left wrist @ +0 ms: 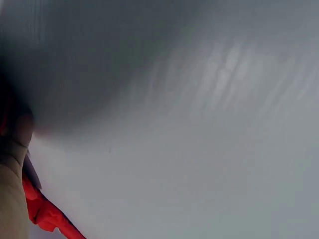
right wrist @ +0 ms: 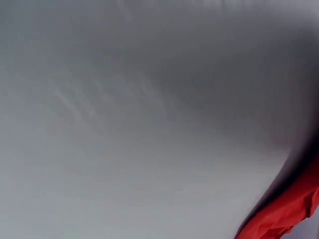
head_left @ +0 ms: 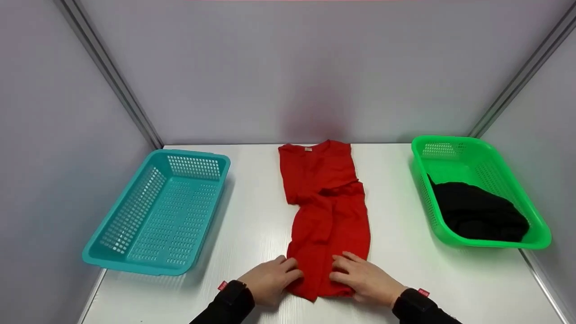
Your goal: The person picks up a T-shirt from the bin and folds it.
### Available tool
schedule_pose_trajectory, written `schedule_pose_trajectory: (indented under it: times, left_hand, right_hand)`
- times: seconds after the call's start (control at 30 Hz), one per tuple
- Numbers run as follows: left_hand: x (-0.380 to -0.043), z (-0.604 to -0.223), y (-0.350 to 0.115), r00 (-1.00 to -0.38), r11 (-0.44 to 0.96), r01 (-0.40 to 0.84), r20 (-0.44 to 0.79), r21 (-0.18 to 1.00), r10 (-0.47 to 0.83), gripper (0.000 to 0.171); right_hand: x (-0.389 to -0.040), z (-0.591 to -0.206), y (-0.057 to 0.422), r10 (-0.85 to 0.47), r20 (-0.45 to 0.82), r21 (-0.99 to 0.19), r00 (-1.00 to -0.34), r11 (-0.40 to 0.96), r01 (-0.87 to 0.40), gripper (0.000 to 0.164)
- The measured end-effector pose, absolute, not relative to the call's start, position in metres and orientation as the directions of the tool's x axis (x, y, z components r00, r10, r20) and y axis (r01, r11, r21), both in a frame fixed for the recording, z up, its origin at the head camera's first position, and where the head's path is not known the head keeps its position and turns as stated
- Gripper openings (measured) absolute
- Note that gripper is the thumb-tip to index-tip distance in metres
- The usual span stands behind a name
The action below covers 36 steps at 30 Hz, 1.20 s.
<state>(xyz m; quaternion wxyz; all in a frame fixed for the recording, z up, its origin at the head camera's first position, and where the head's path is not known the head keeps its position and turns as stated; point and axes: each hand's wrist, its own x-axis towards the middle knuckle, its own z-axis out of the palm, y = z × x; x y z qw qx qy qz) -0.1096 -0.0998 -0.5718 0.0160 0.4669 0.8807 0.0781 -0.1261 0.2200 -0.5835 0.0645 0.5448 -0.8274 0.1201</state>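
A red shirt (head_left: 312,216) lies lengthwise on the white table, its label and neckline at the far end. Creases and overlapping layers run across its middle. My left hand (head_left: 270,276) rests at the near left edge, bent fingertips on the cloth. Opposite it, my right hand (head_left: 366,276) lies over the near right edge with its fingers spread on the fabric. The thumbs are largely hidden in the head view. In the left wrist view, the left thumb (left wrist: 22,132) is beside the cloth's edge. The right wrist view catches a strip of the red shirt (right wrist: 284,214).
A blue-green plastic basket (head_left: 155,269) stands on the left with nothing in it. On the right is a bright green basket (head_left: 495,162) holding a black cloth bundle (head_left: 481,213). Pale panels (head_left: 225,72) enclose the table at the back and sides.
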Motion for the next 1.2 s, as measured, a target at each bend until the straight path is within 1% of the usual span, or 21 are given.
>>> schedule_pose_trajectory:
  times: [0.07, 0.1, 0.17, 0.23, 0.27, 0.3, 0.37, 0.47, 0.53, 0.63, 0.67, 0.73, 0.8, 0.9, 1.03, 1.2]
  left_hand:
    - [-0.111, -0.577, -0.103, -0.514, 0.514, 0.857, 0.11, 0.032, 0.851, 0.037]
    - [-0.112, -0.58, -0.103, -0.496, 0.506, 0.862, 0.147, -0.037, 0.856, 0.035]
    - [-0.115, -0.583, -0.104, -0.477, 0.508, 0.851, 0.208, -0.132, 0.854, 0.028]
    - [-0.117, -0.583, -0.104, -0.475, 0.522, 0.837, 0.257, -0.164, 0.842, 0.023]
    - [-0.118, -0.581, -0.104, -0.485, 0.536, 0.83, 0.276, -0.153, 0.83, 0.021]
    - [-0.118, -0.579, -0.103, -0.505, 0.555, 0.824, 0.29, -0.119, 0.813, 0.02]
    - [-0.118, -0.572, -0.102, -0.558, 0.586, 0.81, 0.309, 0.004, 0.77, 0.019]
    - [-0.116, -0.557, -0.1, -0.674, 0.613, 0.739, 0.311, 0.28, 0.671, 0.022]
    - [-0.115, -0.547, -0.1, -0.736, 0.582, 0.671, 0.319, 0.46, 0.597, 0.025]
    - [-0.114, -0.533, -0.098, -0.795, 0.49, 0.587, 0.346, 0.645, 0.498, 0.03]
    - [-0.114, -0.528, -0.098, -0.806, 0.452, 0.57, 0.358, 0.687, 0.472, 0.032]
    - [-0.114, -0.518, -0.097, -0.809, 0.387, 0.563, 0.393, 0.73, 0.436, 0.034]
    - [-0.114, -0.508, -0.096, -0.807, 0.338, 0.566, 0.421, 0.752, 0.414, 0.025]
    - [-0.111, -0.492, -0.093, -0.795, 0.276, 0.575, 0.447, 0.77, 0.409, 0.018]
    - [-0.106, -0.472, -0.089, -0.781, 0.203, 0.549, 0.412, 0.811, 0.469, 0.019]
    - [-0.097, -0.454, -0.087, -0.766, 0.177, 0.445, 0.271, 0.878, 0.583, 0.02]
  right_hand:
    - [-0.123, -0.582, 0.221, -0.87, 0.285, -0.193, -0.401, 0.358, -0.914, 0.03]
    - [-0.122, -0.581, 0.221, -0.852, 0.314, -0.232, -0.418, 0.358, -0.904, 0.024]
    - [-0.122, -0.58, 0.221, -0.798, 0.362, -0.341, -0.482, 0.368, -0.865, 0.014]
    - [-0.123, -0.577, 0.221, -0.737, 0.379, -0.455, -0.559, 0.378, -0.806, 0.009]
    - [-0.125, -0.576, 0.222, -0.709, 0.382, -0.5, -0.592, 0.38, -0.778, 0.009]
    - [-0.126, -0.574, 0.222, -0.683, 0.375, -0.544, -0.627, 0.385, -0.746, 0.009]
    - [-0.13, -0.569, 0.225, -0.627, 0.351, -0.621, -0.695, 0.4, -0.674, 0.009]
    - [-0.137, -0.556, 0.23, -0.528, 0.319, -0.706, -0.787, 0.421, -0.569, 0.011]
    - [-0.141, -0.545, 0.234, -0.46, 0.292, -0.754, -0.839, 0.429, -0.498, 0.012]
    - [-0.146, -0.525, 0.241, -0.398, 0.254, -0.802, -0.882, 0.423, -0.422, 0.012]
    - [-0.147, -0.517, 0.243, -0.392, 0.241, -0.816, -0.888, 0.413, -0.404, 0.011]
    - [-0.149, -0.501, 0.247, -0.399, 0.215, -0.842, -0.891, 0.387, -0.376, 0.01]
    - [-0.149, -0.485, 0.25, -0.428, 0.186, -0.869, -0.885, 0.348, -0.352, 0.011]
    - [-0.148, -0.463, 0.255, -0.49, 0.145, -0.902, -0.859, 0.291, -0.318, 0.012]
    - [-0.143, -0.443, 0.259, -0.588, 0.104, -0.929, -0.802, 0.232, -0.29, 0.014]
    - [-0.139, -0.433, 0.26, -0.687, 0.06, -0.951, -0.724, 0.182, -0.252, 0.014]
